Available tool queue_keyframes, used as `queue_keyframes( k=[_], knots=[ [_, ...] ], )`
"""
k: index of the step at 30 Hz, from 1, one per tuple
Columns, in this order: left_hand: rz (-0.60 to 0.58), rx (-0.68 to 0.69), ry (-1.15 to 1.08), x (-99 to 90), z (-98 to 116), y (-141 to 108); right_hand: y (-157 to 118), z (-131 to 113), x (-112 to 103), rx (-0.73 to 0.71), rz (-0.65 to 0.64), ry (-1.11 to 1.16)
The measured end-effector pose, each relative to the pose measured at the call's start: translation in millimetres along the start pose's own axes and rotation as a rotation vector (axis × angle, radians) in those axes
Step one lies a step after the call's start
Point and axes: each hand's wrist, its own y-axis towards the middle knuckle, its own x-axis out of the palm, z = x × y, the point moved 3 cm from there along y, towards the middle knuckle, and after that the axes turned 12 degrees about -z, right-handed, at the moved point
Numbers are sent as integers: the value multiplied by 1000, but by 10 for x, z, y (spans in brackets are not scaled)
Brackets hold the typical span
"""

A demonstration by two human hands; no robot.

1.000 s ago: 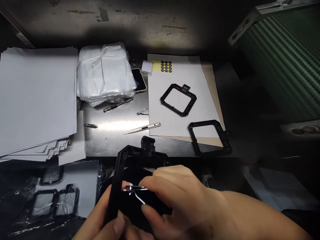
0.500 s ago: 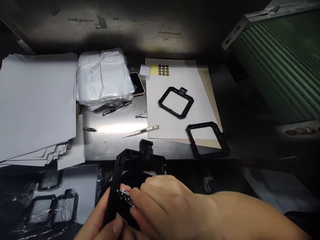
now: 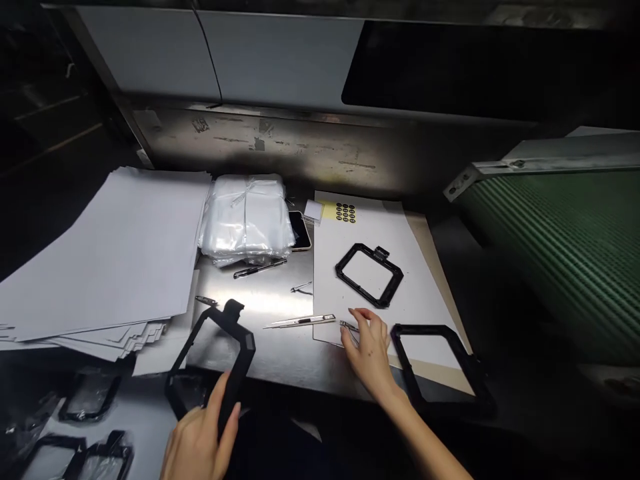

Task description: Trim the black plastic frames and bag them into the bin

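In my left hand point(image 3: 205, 423) is a black plastic frame point(image 3: 243, 357) with a clip-like tab on top, held tilted over the table's front edge. My right hand point(image 3: 370, 350) is over the front edge of the white sheet, thumb and fingers apart. A small shiny metal tool, which looks like a nail clipper point(image 3: 350, 327), lies by its fingertips, partly hidden by the hand. Just left of it is a slim utility knife point(image 3: 300, 321). One black frame point(image 3: 370, 275) lies on the white sheet point(image 3: 327, 267); a second black frame point(image 3: 435, 330) overlaps the sheet's front right corner.
Paper stack point(image 3: 120, 247) and tied clear bags point(image 3: 245, 217) stand left, with a phone point(image 3: 300, 232) behind. Pens point(image 3: 260, 268), a small metal piece point(image 3: 301, 288) and yellow label sheet point(image 3: 329, 211) lie about. Bagged frames point(image 3: 90, 400) are lower left; a green ribbed belt point(image 3: 565, 247) is right.
My hands have moved apart. The right hand has carried the clipper from the held frame to the white sheet and opened. The left hand has moved left with the frame. The view has tipped up.
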Motion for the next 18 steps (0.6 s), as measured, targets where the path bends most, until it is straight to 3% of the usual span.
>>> queue_keyframes(
  k=[3, 6, 8, 10, 13, 15, 17, 18],
  knots=[
    [-59, 51, 254, 274, -95, 91, -83, -370, 426, 47, -311, 207],
    [-104, 67, 255, 485, -123, 100, -170, -661, 909, 115, -584, 412],
    [-88, 91, 213, 483, -132, 97, -181, -765, 1119, 135, -657, 523],
    [-8, 104, 145, 332, -198, 107, -159, -826, 1217, 110, -706, 596],
    [157, -73, -343, -22, -494, 127, -145, -908, 1264, 12, -892, 579],
    [131, -215, -750, -137, -699, 135, -140, -1000, 1275, -124, -1078, 522],
    [34, -263, -980, -154, -803, 145, -41, -1133, 1253, -334, -1207, 448],
    [6, -265, -1041, -148, -832, 148, 80, -1202, 1229, -437, -1211, 379]
  ],
)
